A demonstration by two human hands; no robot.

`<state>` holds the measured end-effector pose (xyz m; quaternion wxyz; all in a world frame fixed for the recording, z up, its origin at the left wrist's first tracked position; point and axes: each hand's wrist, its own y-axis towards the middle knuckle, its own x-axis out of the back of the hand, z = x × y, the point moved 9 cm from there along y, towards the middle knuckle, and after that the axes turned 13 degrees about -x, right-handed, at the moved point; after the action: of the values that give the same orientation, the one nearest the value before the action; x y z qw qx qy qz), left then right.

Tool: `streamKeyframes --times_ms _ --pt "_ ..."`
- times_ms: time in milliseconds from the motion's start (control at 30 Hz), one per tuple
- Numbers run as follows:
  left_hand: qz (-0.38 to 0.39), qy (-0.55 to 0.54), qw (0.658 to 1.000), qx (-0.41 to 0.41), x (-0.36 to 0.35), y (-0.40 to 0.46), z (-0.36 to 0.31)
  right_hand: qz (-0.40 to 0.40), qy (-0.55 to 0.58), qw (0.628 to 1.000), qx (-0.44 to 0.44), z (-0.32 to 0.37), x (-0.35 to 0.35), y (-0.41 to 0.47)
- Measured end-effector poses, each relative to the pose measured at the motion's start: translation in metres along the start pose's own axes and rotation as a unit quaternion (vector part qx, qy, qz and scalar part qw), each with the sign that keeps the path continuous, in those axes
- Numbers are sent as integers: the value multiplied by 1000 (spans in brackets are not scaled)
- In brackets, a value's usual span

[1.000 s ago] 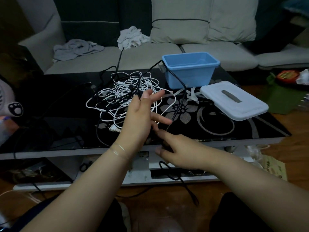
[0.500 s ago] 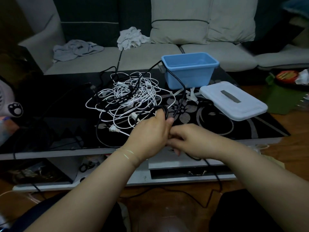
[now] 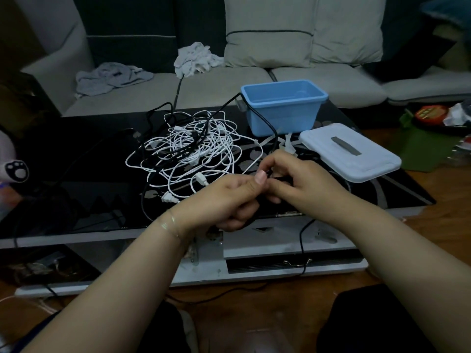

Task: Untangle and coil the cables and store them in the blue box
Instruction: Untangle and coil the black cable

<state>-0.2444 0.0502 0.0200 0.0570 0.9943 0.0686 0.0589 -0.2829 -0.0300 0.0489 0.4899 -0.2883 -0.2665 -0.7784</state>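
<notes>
Black table (image 3: 76,200): cables (image 3: 193,149), box (image 3: 283,115), lid (image 3: 349,154).

Crumpled cloths (image 3: 196,58) on sofa (image 3: 229,85) behind table (image 3: 76,174)

the left hand (image 3: 229,200), spread open over the tangle a second ago, is now curled round the black cable (image 3: 267,126). the right hand (image 3: 300,182) has risen from the table edge to meet it, apparently pinching the same cable.
</notes>
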Motion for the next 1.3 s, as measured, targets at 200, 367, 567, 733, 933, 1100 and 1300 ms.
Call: streamKeyframes --times_ms 200,367,567,733,933,1100,1300 --pt "21 3 999 39 10 -4 10 83 151 985 -31 -11 -12 9" --pt "42 -99 992 60 7 -10 13 151 232 959 -64 -15 -14 7" --pt "48 -315 948 9 3 -4 -1 68 289 946 -130 -27 -22 12" --pt "24 -490 870 -53 23 2 -17 112 467 860 -176 -32 -48 9" --pt "-41 -501 860 -86 38 0 -15 83 672 711 -187 -29 -50 11" --pt "-61 -531 836 -123 45 -2 -19 104 628 727 -257 -32 -55 6" --pt "-243 -395 875 -135 64 -4 -8 94 284 931 -210 -20 -69 -2"
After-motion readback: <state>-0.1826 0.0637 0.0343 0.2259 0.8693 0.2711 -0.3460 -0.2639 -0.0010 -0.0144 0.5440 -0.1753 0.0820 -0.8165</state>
